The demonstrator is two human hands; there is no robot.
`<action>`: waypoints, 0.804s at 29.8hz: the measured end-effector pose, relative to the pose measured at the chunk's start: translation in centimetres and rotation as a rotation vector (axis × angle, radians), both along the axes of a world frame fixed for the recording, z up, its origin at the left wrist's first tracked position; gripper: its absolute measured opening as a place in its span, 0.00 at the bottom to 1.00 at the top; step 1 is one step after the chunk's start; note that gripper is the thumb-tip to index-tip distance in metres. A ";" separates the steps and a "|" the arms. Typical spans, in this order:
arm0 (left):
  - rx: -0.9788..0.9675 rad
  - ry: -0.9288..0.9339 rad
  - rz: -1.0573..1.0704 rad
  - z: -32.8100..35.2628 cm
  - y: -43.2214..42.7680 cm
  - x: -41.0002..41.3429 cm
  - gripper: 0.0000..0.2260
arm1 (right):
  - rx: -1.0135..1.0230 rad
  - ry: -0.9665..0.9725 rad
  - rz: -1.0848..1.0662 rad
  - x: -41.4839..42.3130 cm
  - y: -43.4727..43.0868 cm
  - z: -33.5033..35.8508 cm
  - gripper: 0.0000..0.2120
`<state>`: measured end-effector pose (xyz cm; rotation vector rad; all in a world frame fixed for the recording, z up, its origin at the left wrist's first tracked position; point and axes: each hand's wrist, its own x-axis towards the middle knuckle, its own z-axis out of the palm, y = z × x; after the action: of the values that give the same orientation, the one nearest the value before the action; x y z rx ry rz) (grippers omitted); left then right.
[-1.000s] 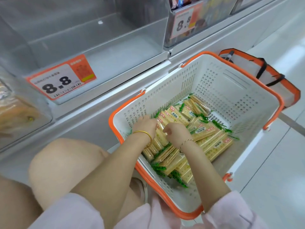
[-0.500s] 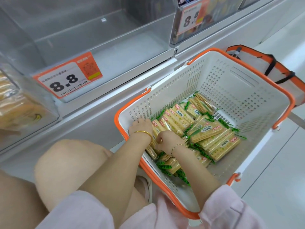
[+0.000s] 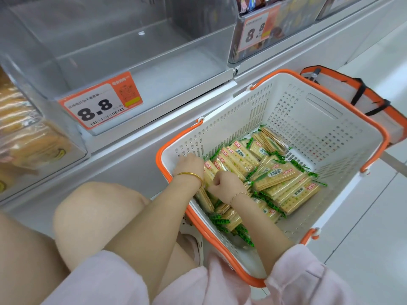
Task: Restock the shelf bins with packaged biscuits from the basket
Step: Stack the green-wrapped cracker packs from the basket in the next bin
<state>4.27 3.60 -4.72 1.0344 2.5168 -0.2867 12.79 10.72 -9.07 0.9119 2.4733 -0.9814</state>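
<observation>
Here, centre frame, both hands dip into the white basket [image 3: 275, 102] among yellow biscuit packets [image 3: 275, 177]; the right hand [image 3: 224, 182] curls around some packets; the left hand [image 3: 190, 165] hides its fingers, grip unclear; clear shelf bin [image 3: 154, 69] upper left.

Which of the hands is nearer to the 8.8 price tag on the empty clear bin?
Left. The left hand is at the basket wall nearest the price tag, below and right of it; the right hand lies farther right among the biscuit packets.
</observation>
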 end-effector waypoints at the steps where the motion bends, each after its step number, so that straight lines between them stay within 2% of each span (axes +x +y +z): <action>1: 0.017 0.007 -0.027 0.6 -0.1 -0.1 0.13 | -0.028 0.047 -0.029 0.1 0.3 0.5 0.04; 6: 0.148 0.100 -0.129 5.4 -0.7 -0.3 0.10 | -0.094 0.260 -0.064 1.2 2.4 4.8 0.05; 8: 0.220 0.133 -0.143 8.4 -1.3 -0.5 0.09 | -0.095 0.345 -0.085 1.6 3.4 7.3 0.09; 11: 0.394 0.079 -0.074 13.3 -2.6 -1.1 0.07 | -0.009 0.517 -0.062 2.1 4.4 11.7 0.15; 15: 0.606 0.000 0.014 19.4 -4.8 -1.6 0.08 | 0.035 0.713 0.061 2.0 4.3 17.9 0.15; 22: 0.809 0.067 0.139 24.6 -8.2 -3.1 0.08 | 0.035 0.846 0.280 -0.9 2.3 25.3 0.14; 24: 0.845 0.098 0.179 25.3 -8.8 -3.6 0.08 | 0.086 0.818 0.344 -2.1 1.8 26.3 0.18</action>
<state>0.70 -5.22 20.54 1.0544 2.8351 0.8671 10.67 12.49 17.21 0.0524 3.1893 -1.3039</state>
